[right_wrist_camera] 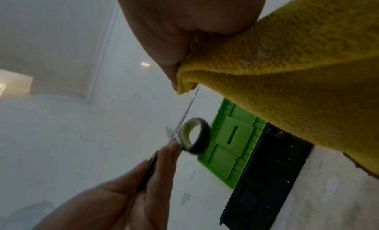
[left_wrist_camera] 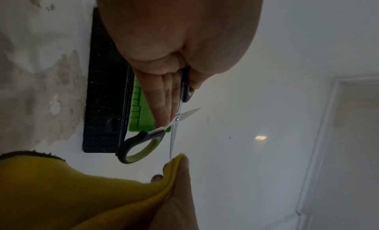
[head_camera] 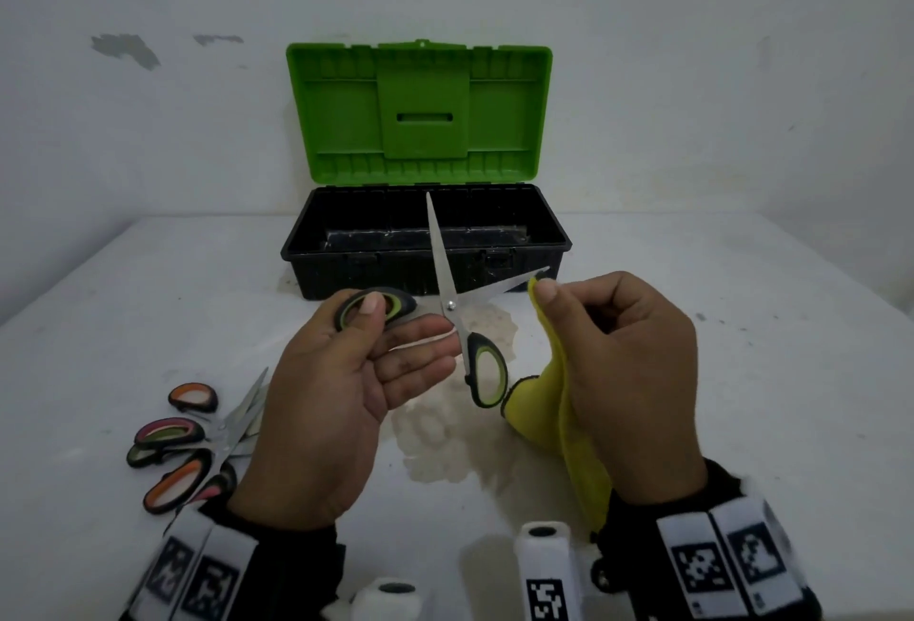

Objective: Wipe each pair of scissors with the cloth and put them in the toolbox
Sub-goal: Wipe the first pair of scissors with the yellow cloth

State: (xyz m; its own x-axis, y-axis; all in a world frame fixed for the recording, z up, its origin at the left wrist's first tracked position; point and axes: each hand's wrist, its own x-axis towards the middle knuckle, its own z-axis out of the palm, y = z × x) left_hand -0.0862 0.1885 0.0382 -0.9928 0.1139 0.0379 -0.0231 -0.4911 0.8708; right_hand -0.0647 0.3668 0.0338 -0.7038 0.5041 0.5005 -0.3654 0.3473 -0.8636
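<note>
i see my left hand (head_camera: 341, 388) holding the green-handled scissors (head_camera: 452, 308) up over the table (head_camera: 742, 323), just in front of the toolbox (head_camera: 554, 237). the thumb presses on top of one handle loop and the loop sits against the curled index finger, so that loop is pinched between them; the other fingers lie straight and loose beneath, their tips close to the pivot screw. in the left wrist view the fingers (left_wrist_camera: 164, 100) run along the shank right up to the pivot. the scissors are spread wide: one blade points up and away across the open box, the other points right toward my right hand (head_camera: 618, 368). the second handle loop hangs free below the pivot, touched by no finger.

my right hand grips the yellow cloth (head_camera: 569, 422), thumb and forefinger nipping a fold of it at the tip of the right-pointing blade. from the right wrist view the blade tip meets the cloth edge (right_wrist_camera: 184, 86) just at the fingertips; i cannot tell whether the tip is inside the fold or only touching it. the rest of the cloth drapes down past the palm toward the table.

the toolbox stands open, green lid (head_camera: 420, 110) raised against the wall, black tray behind the scissors. a heap of other scissors (head_camera: 193, 442) with orange and pink handles lies on the table left of my left wrist.
</note>
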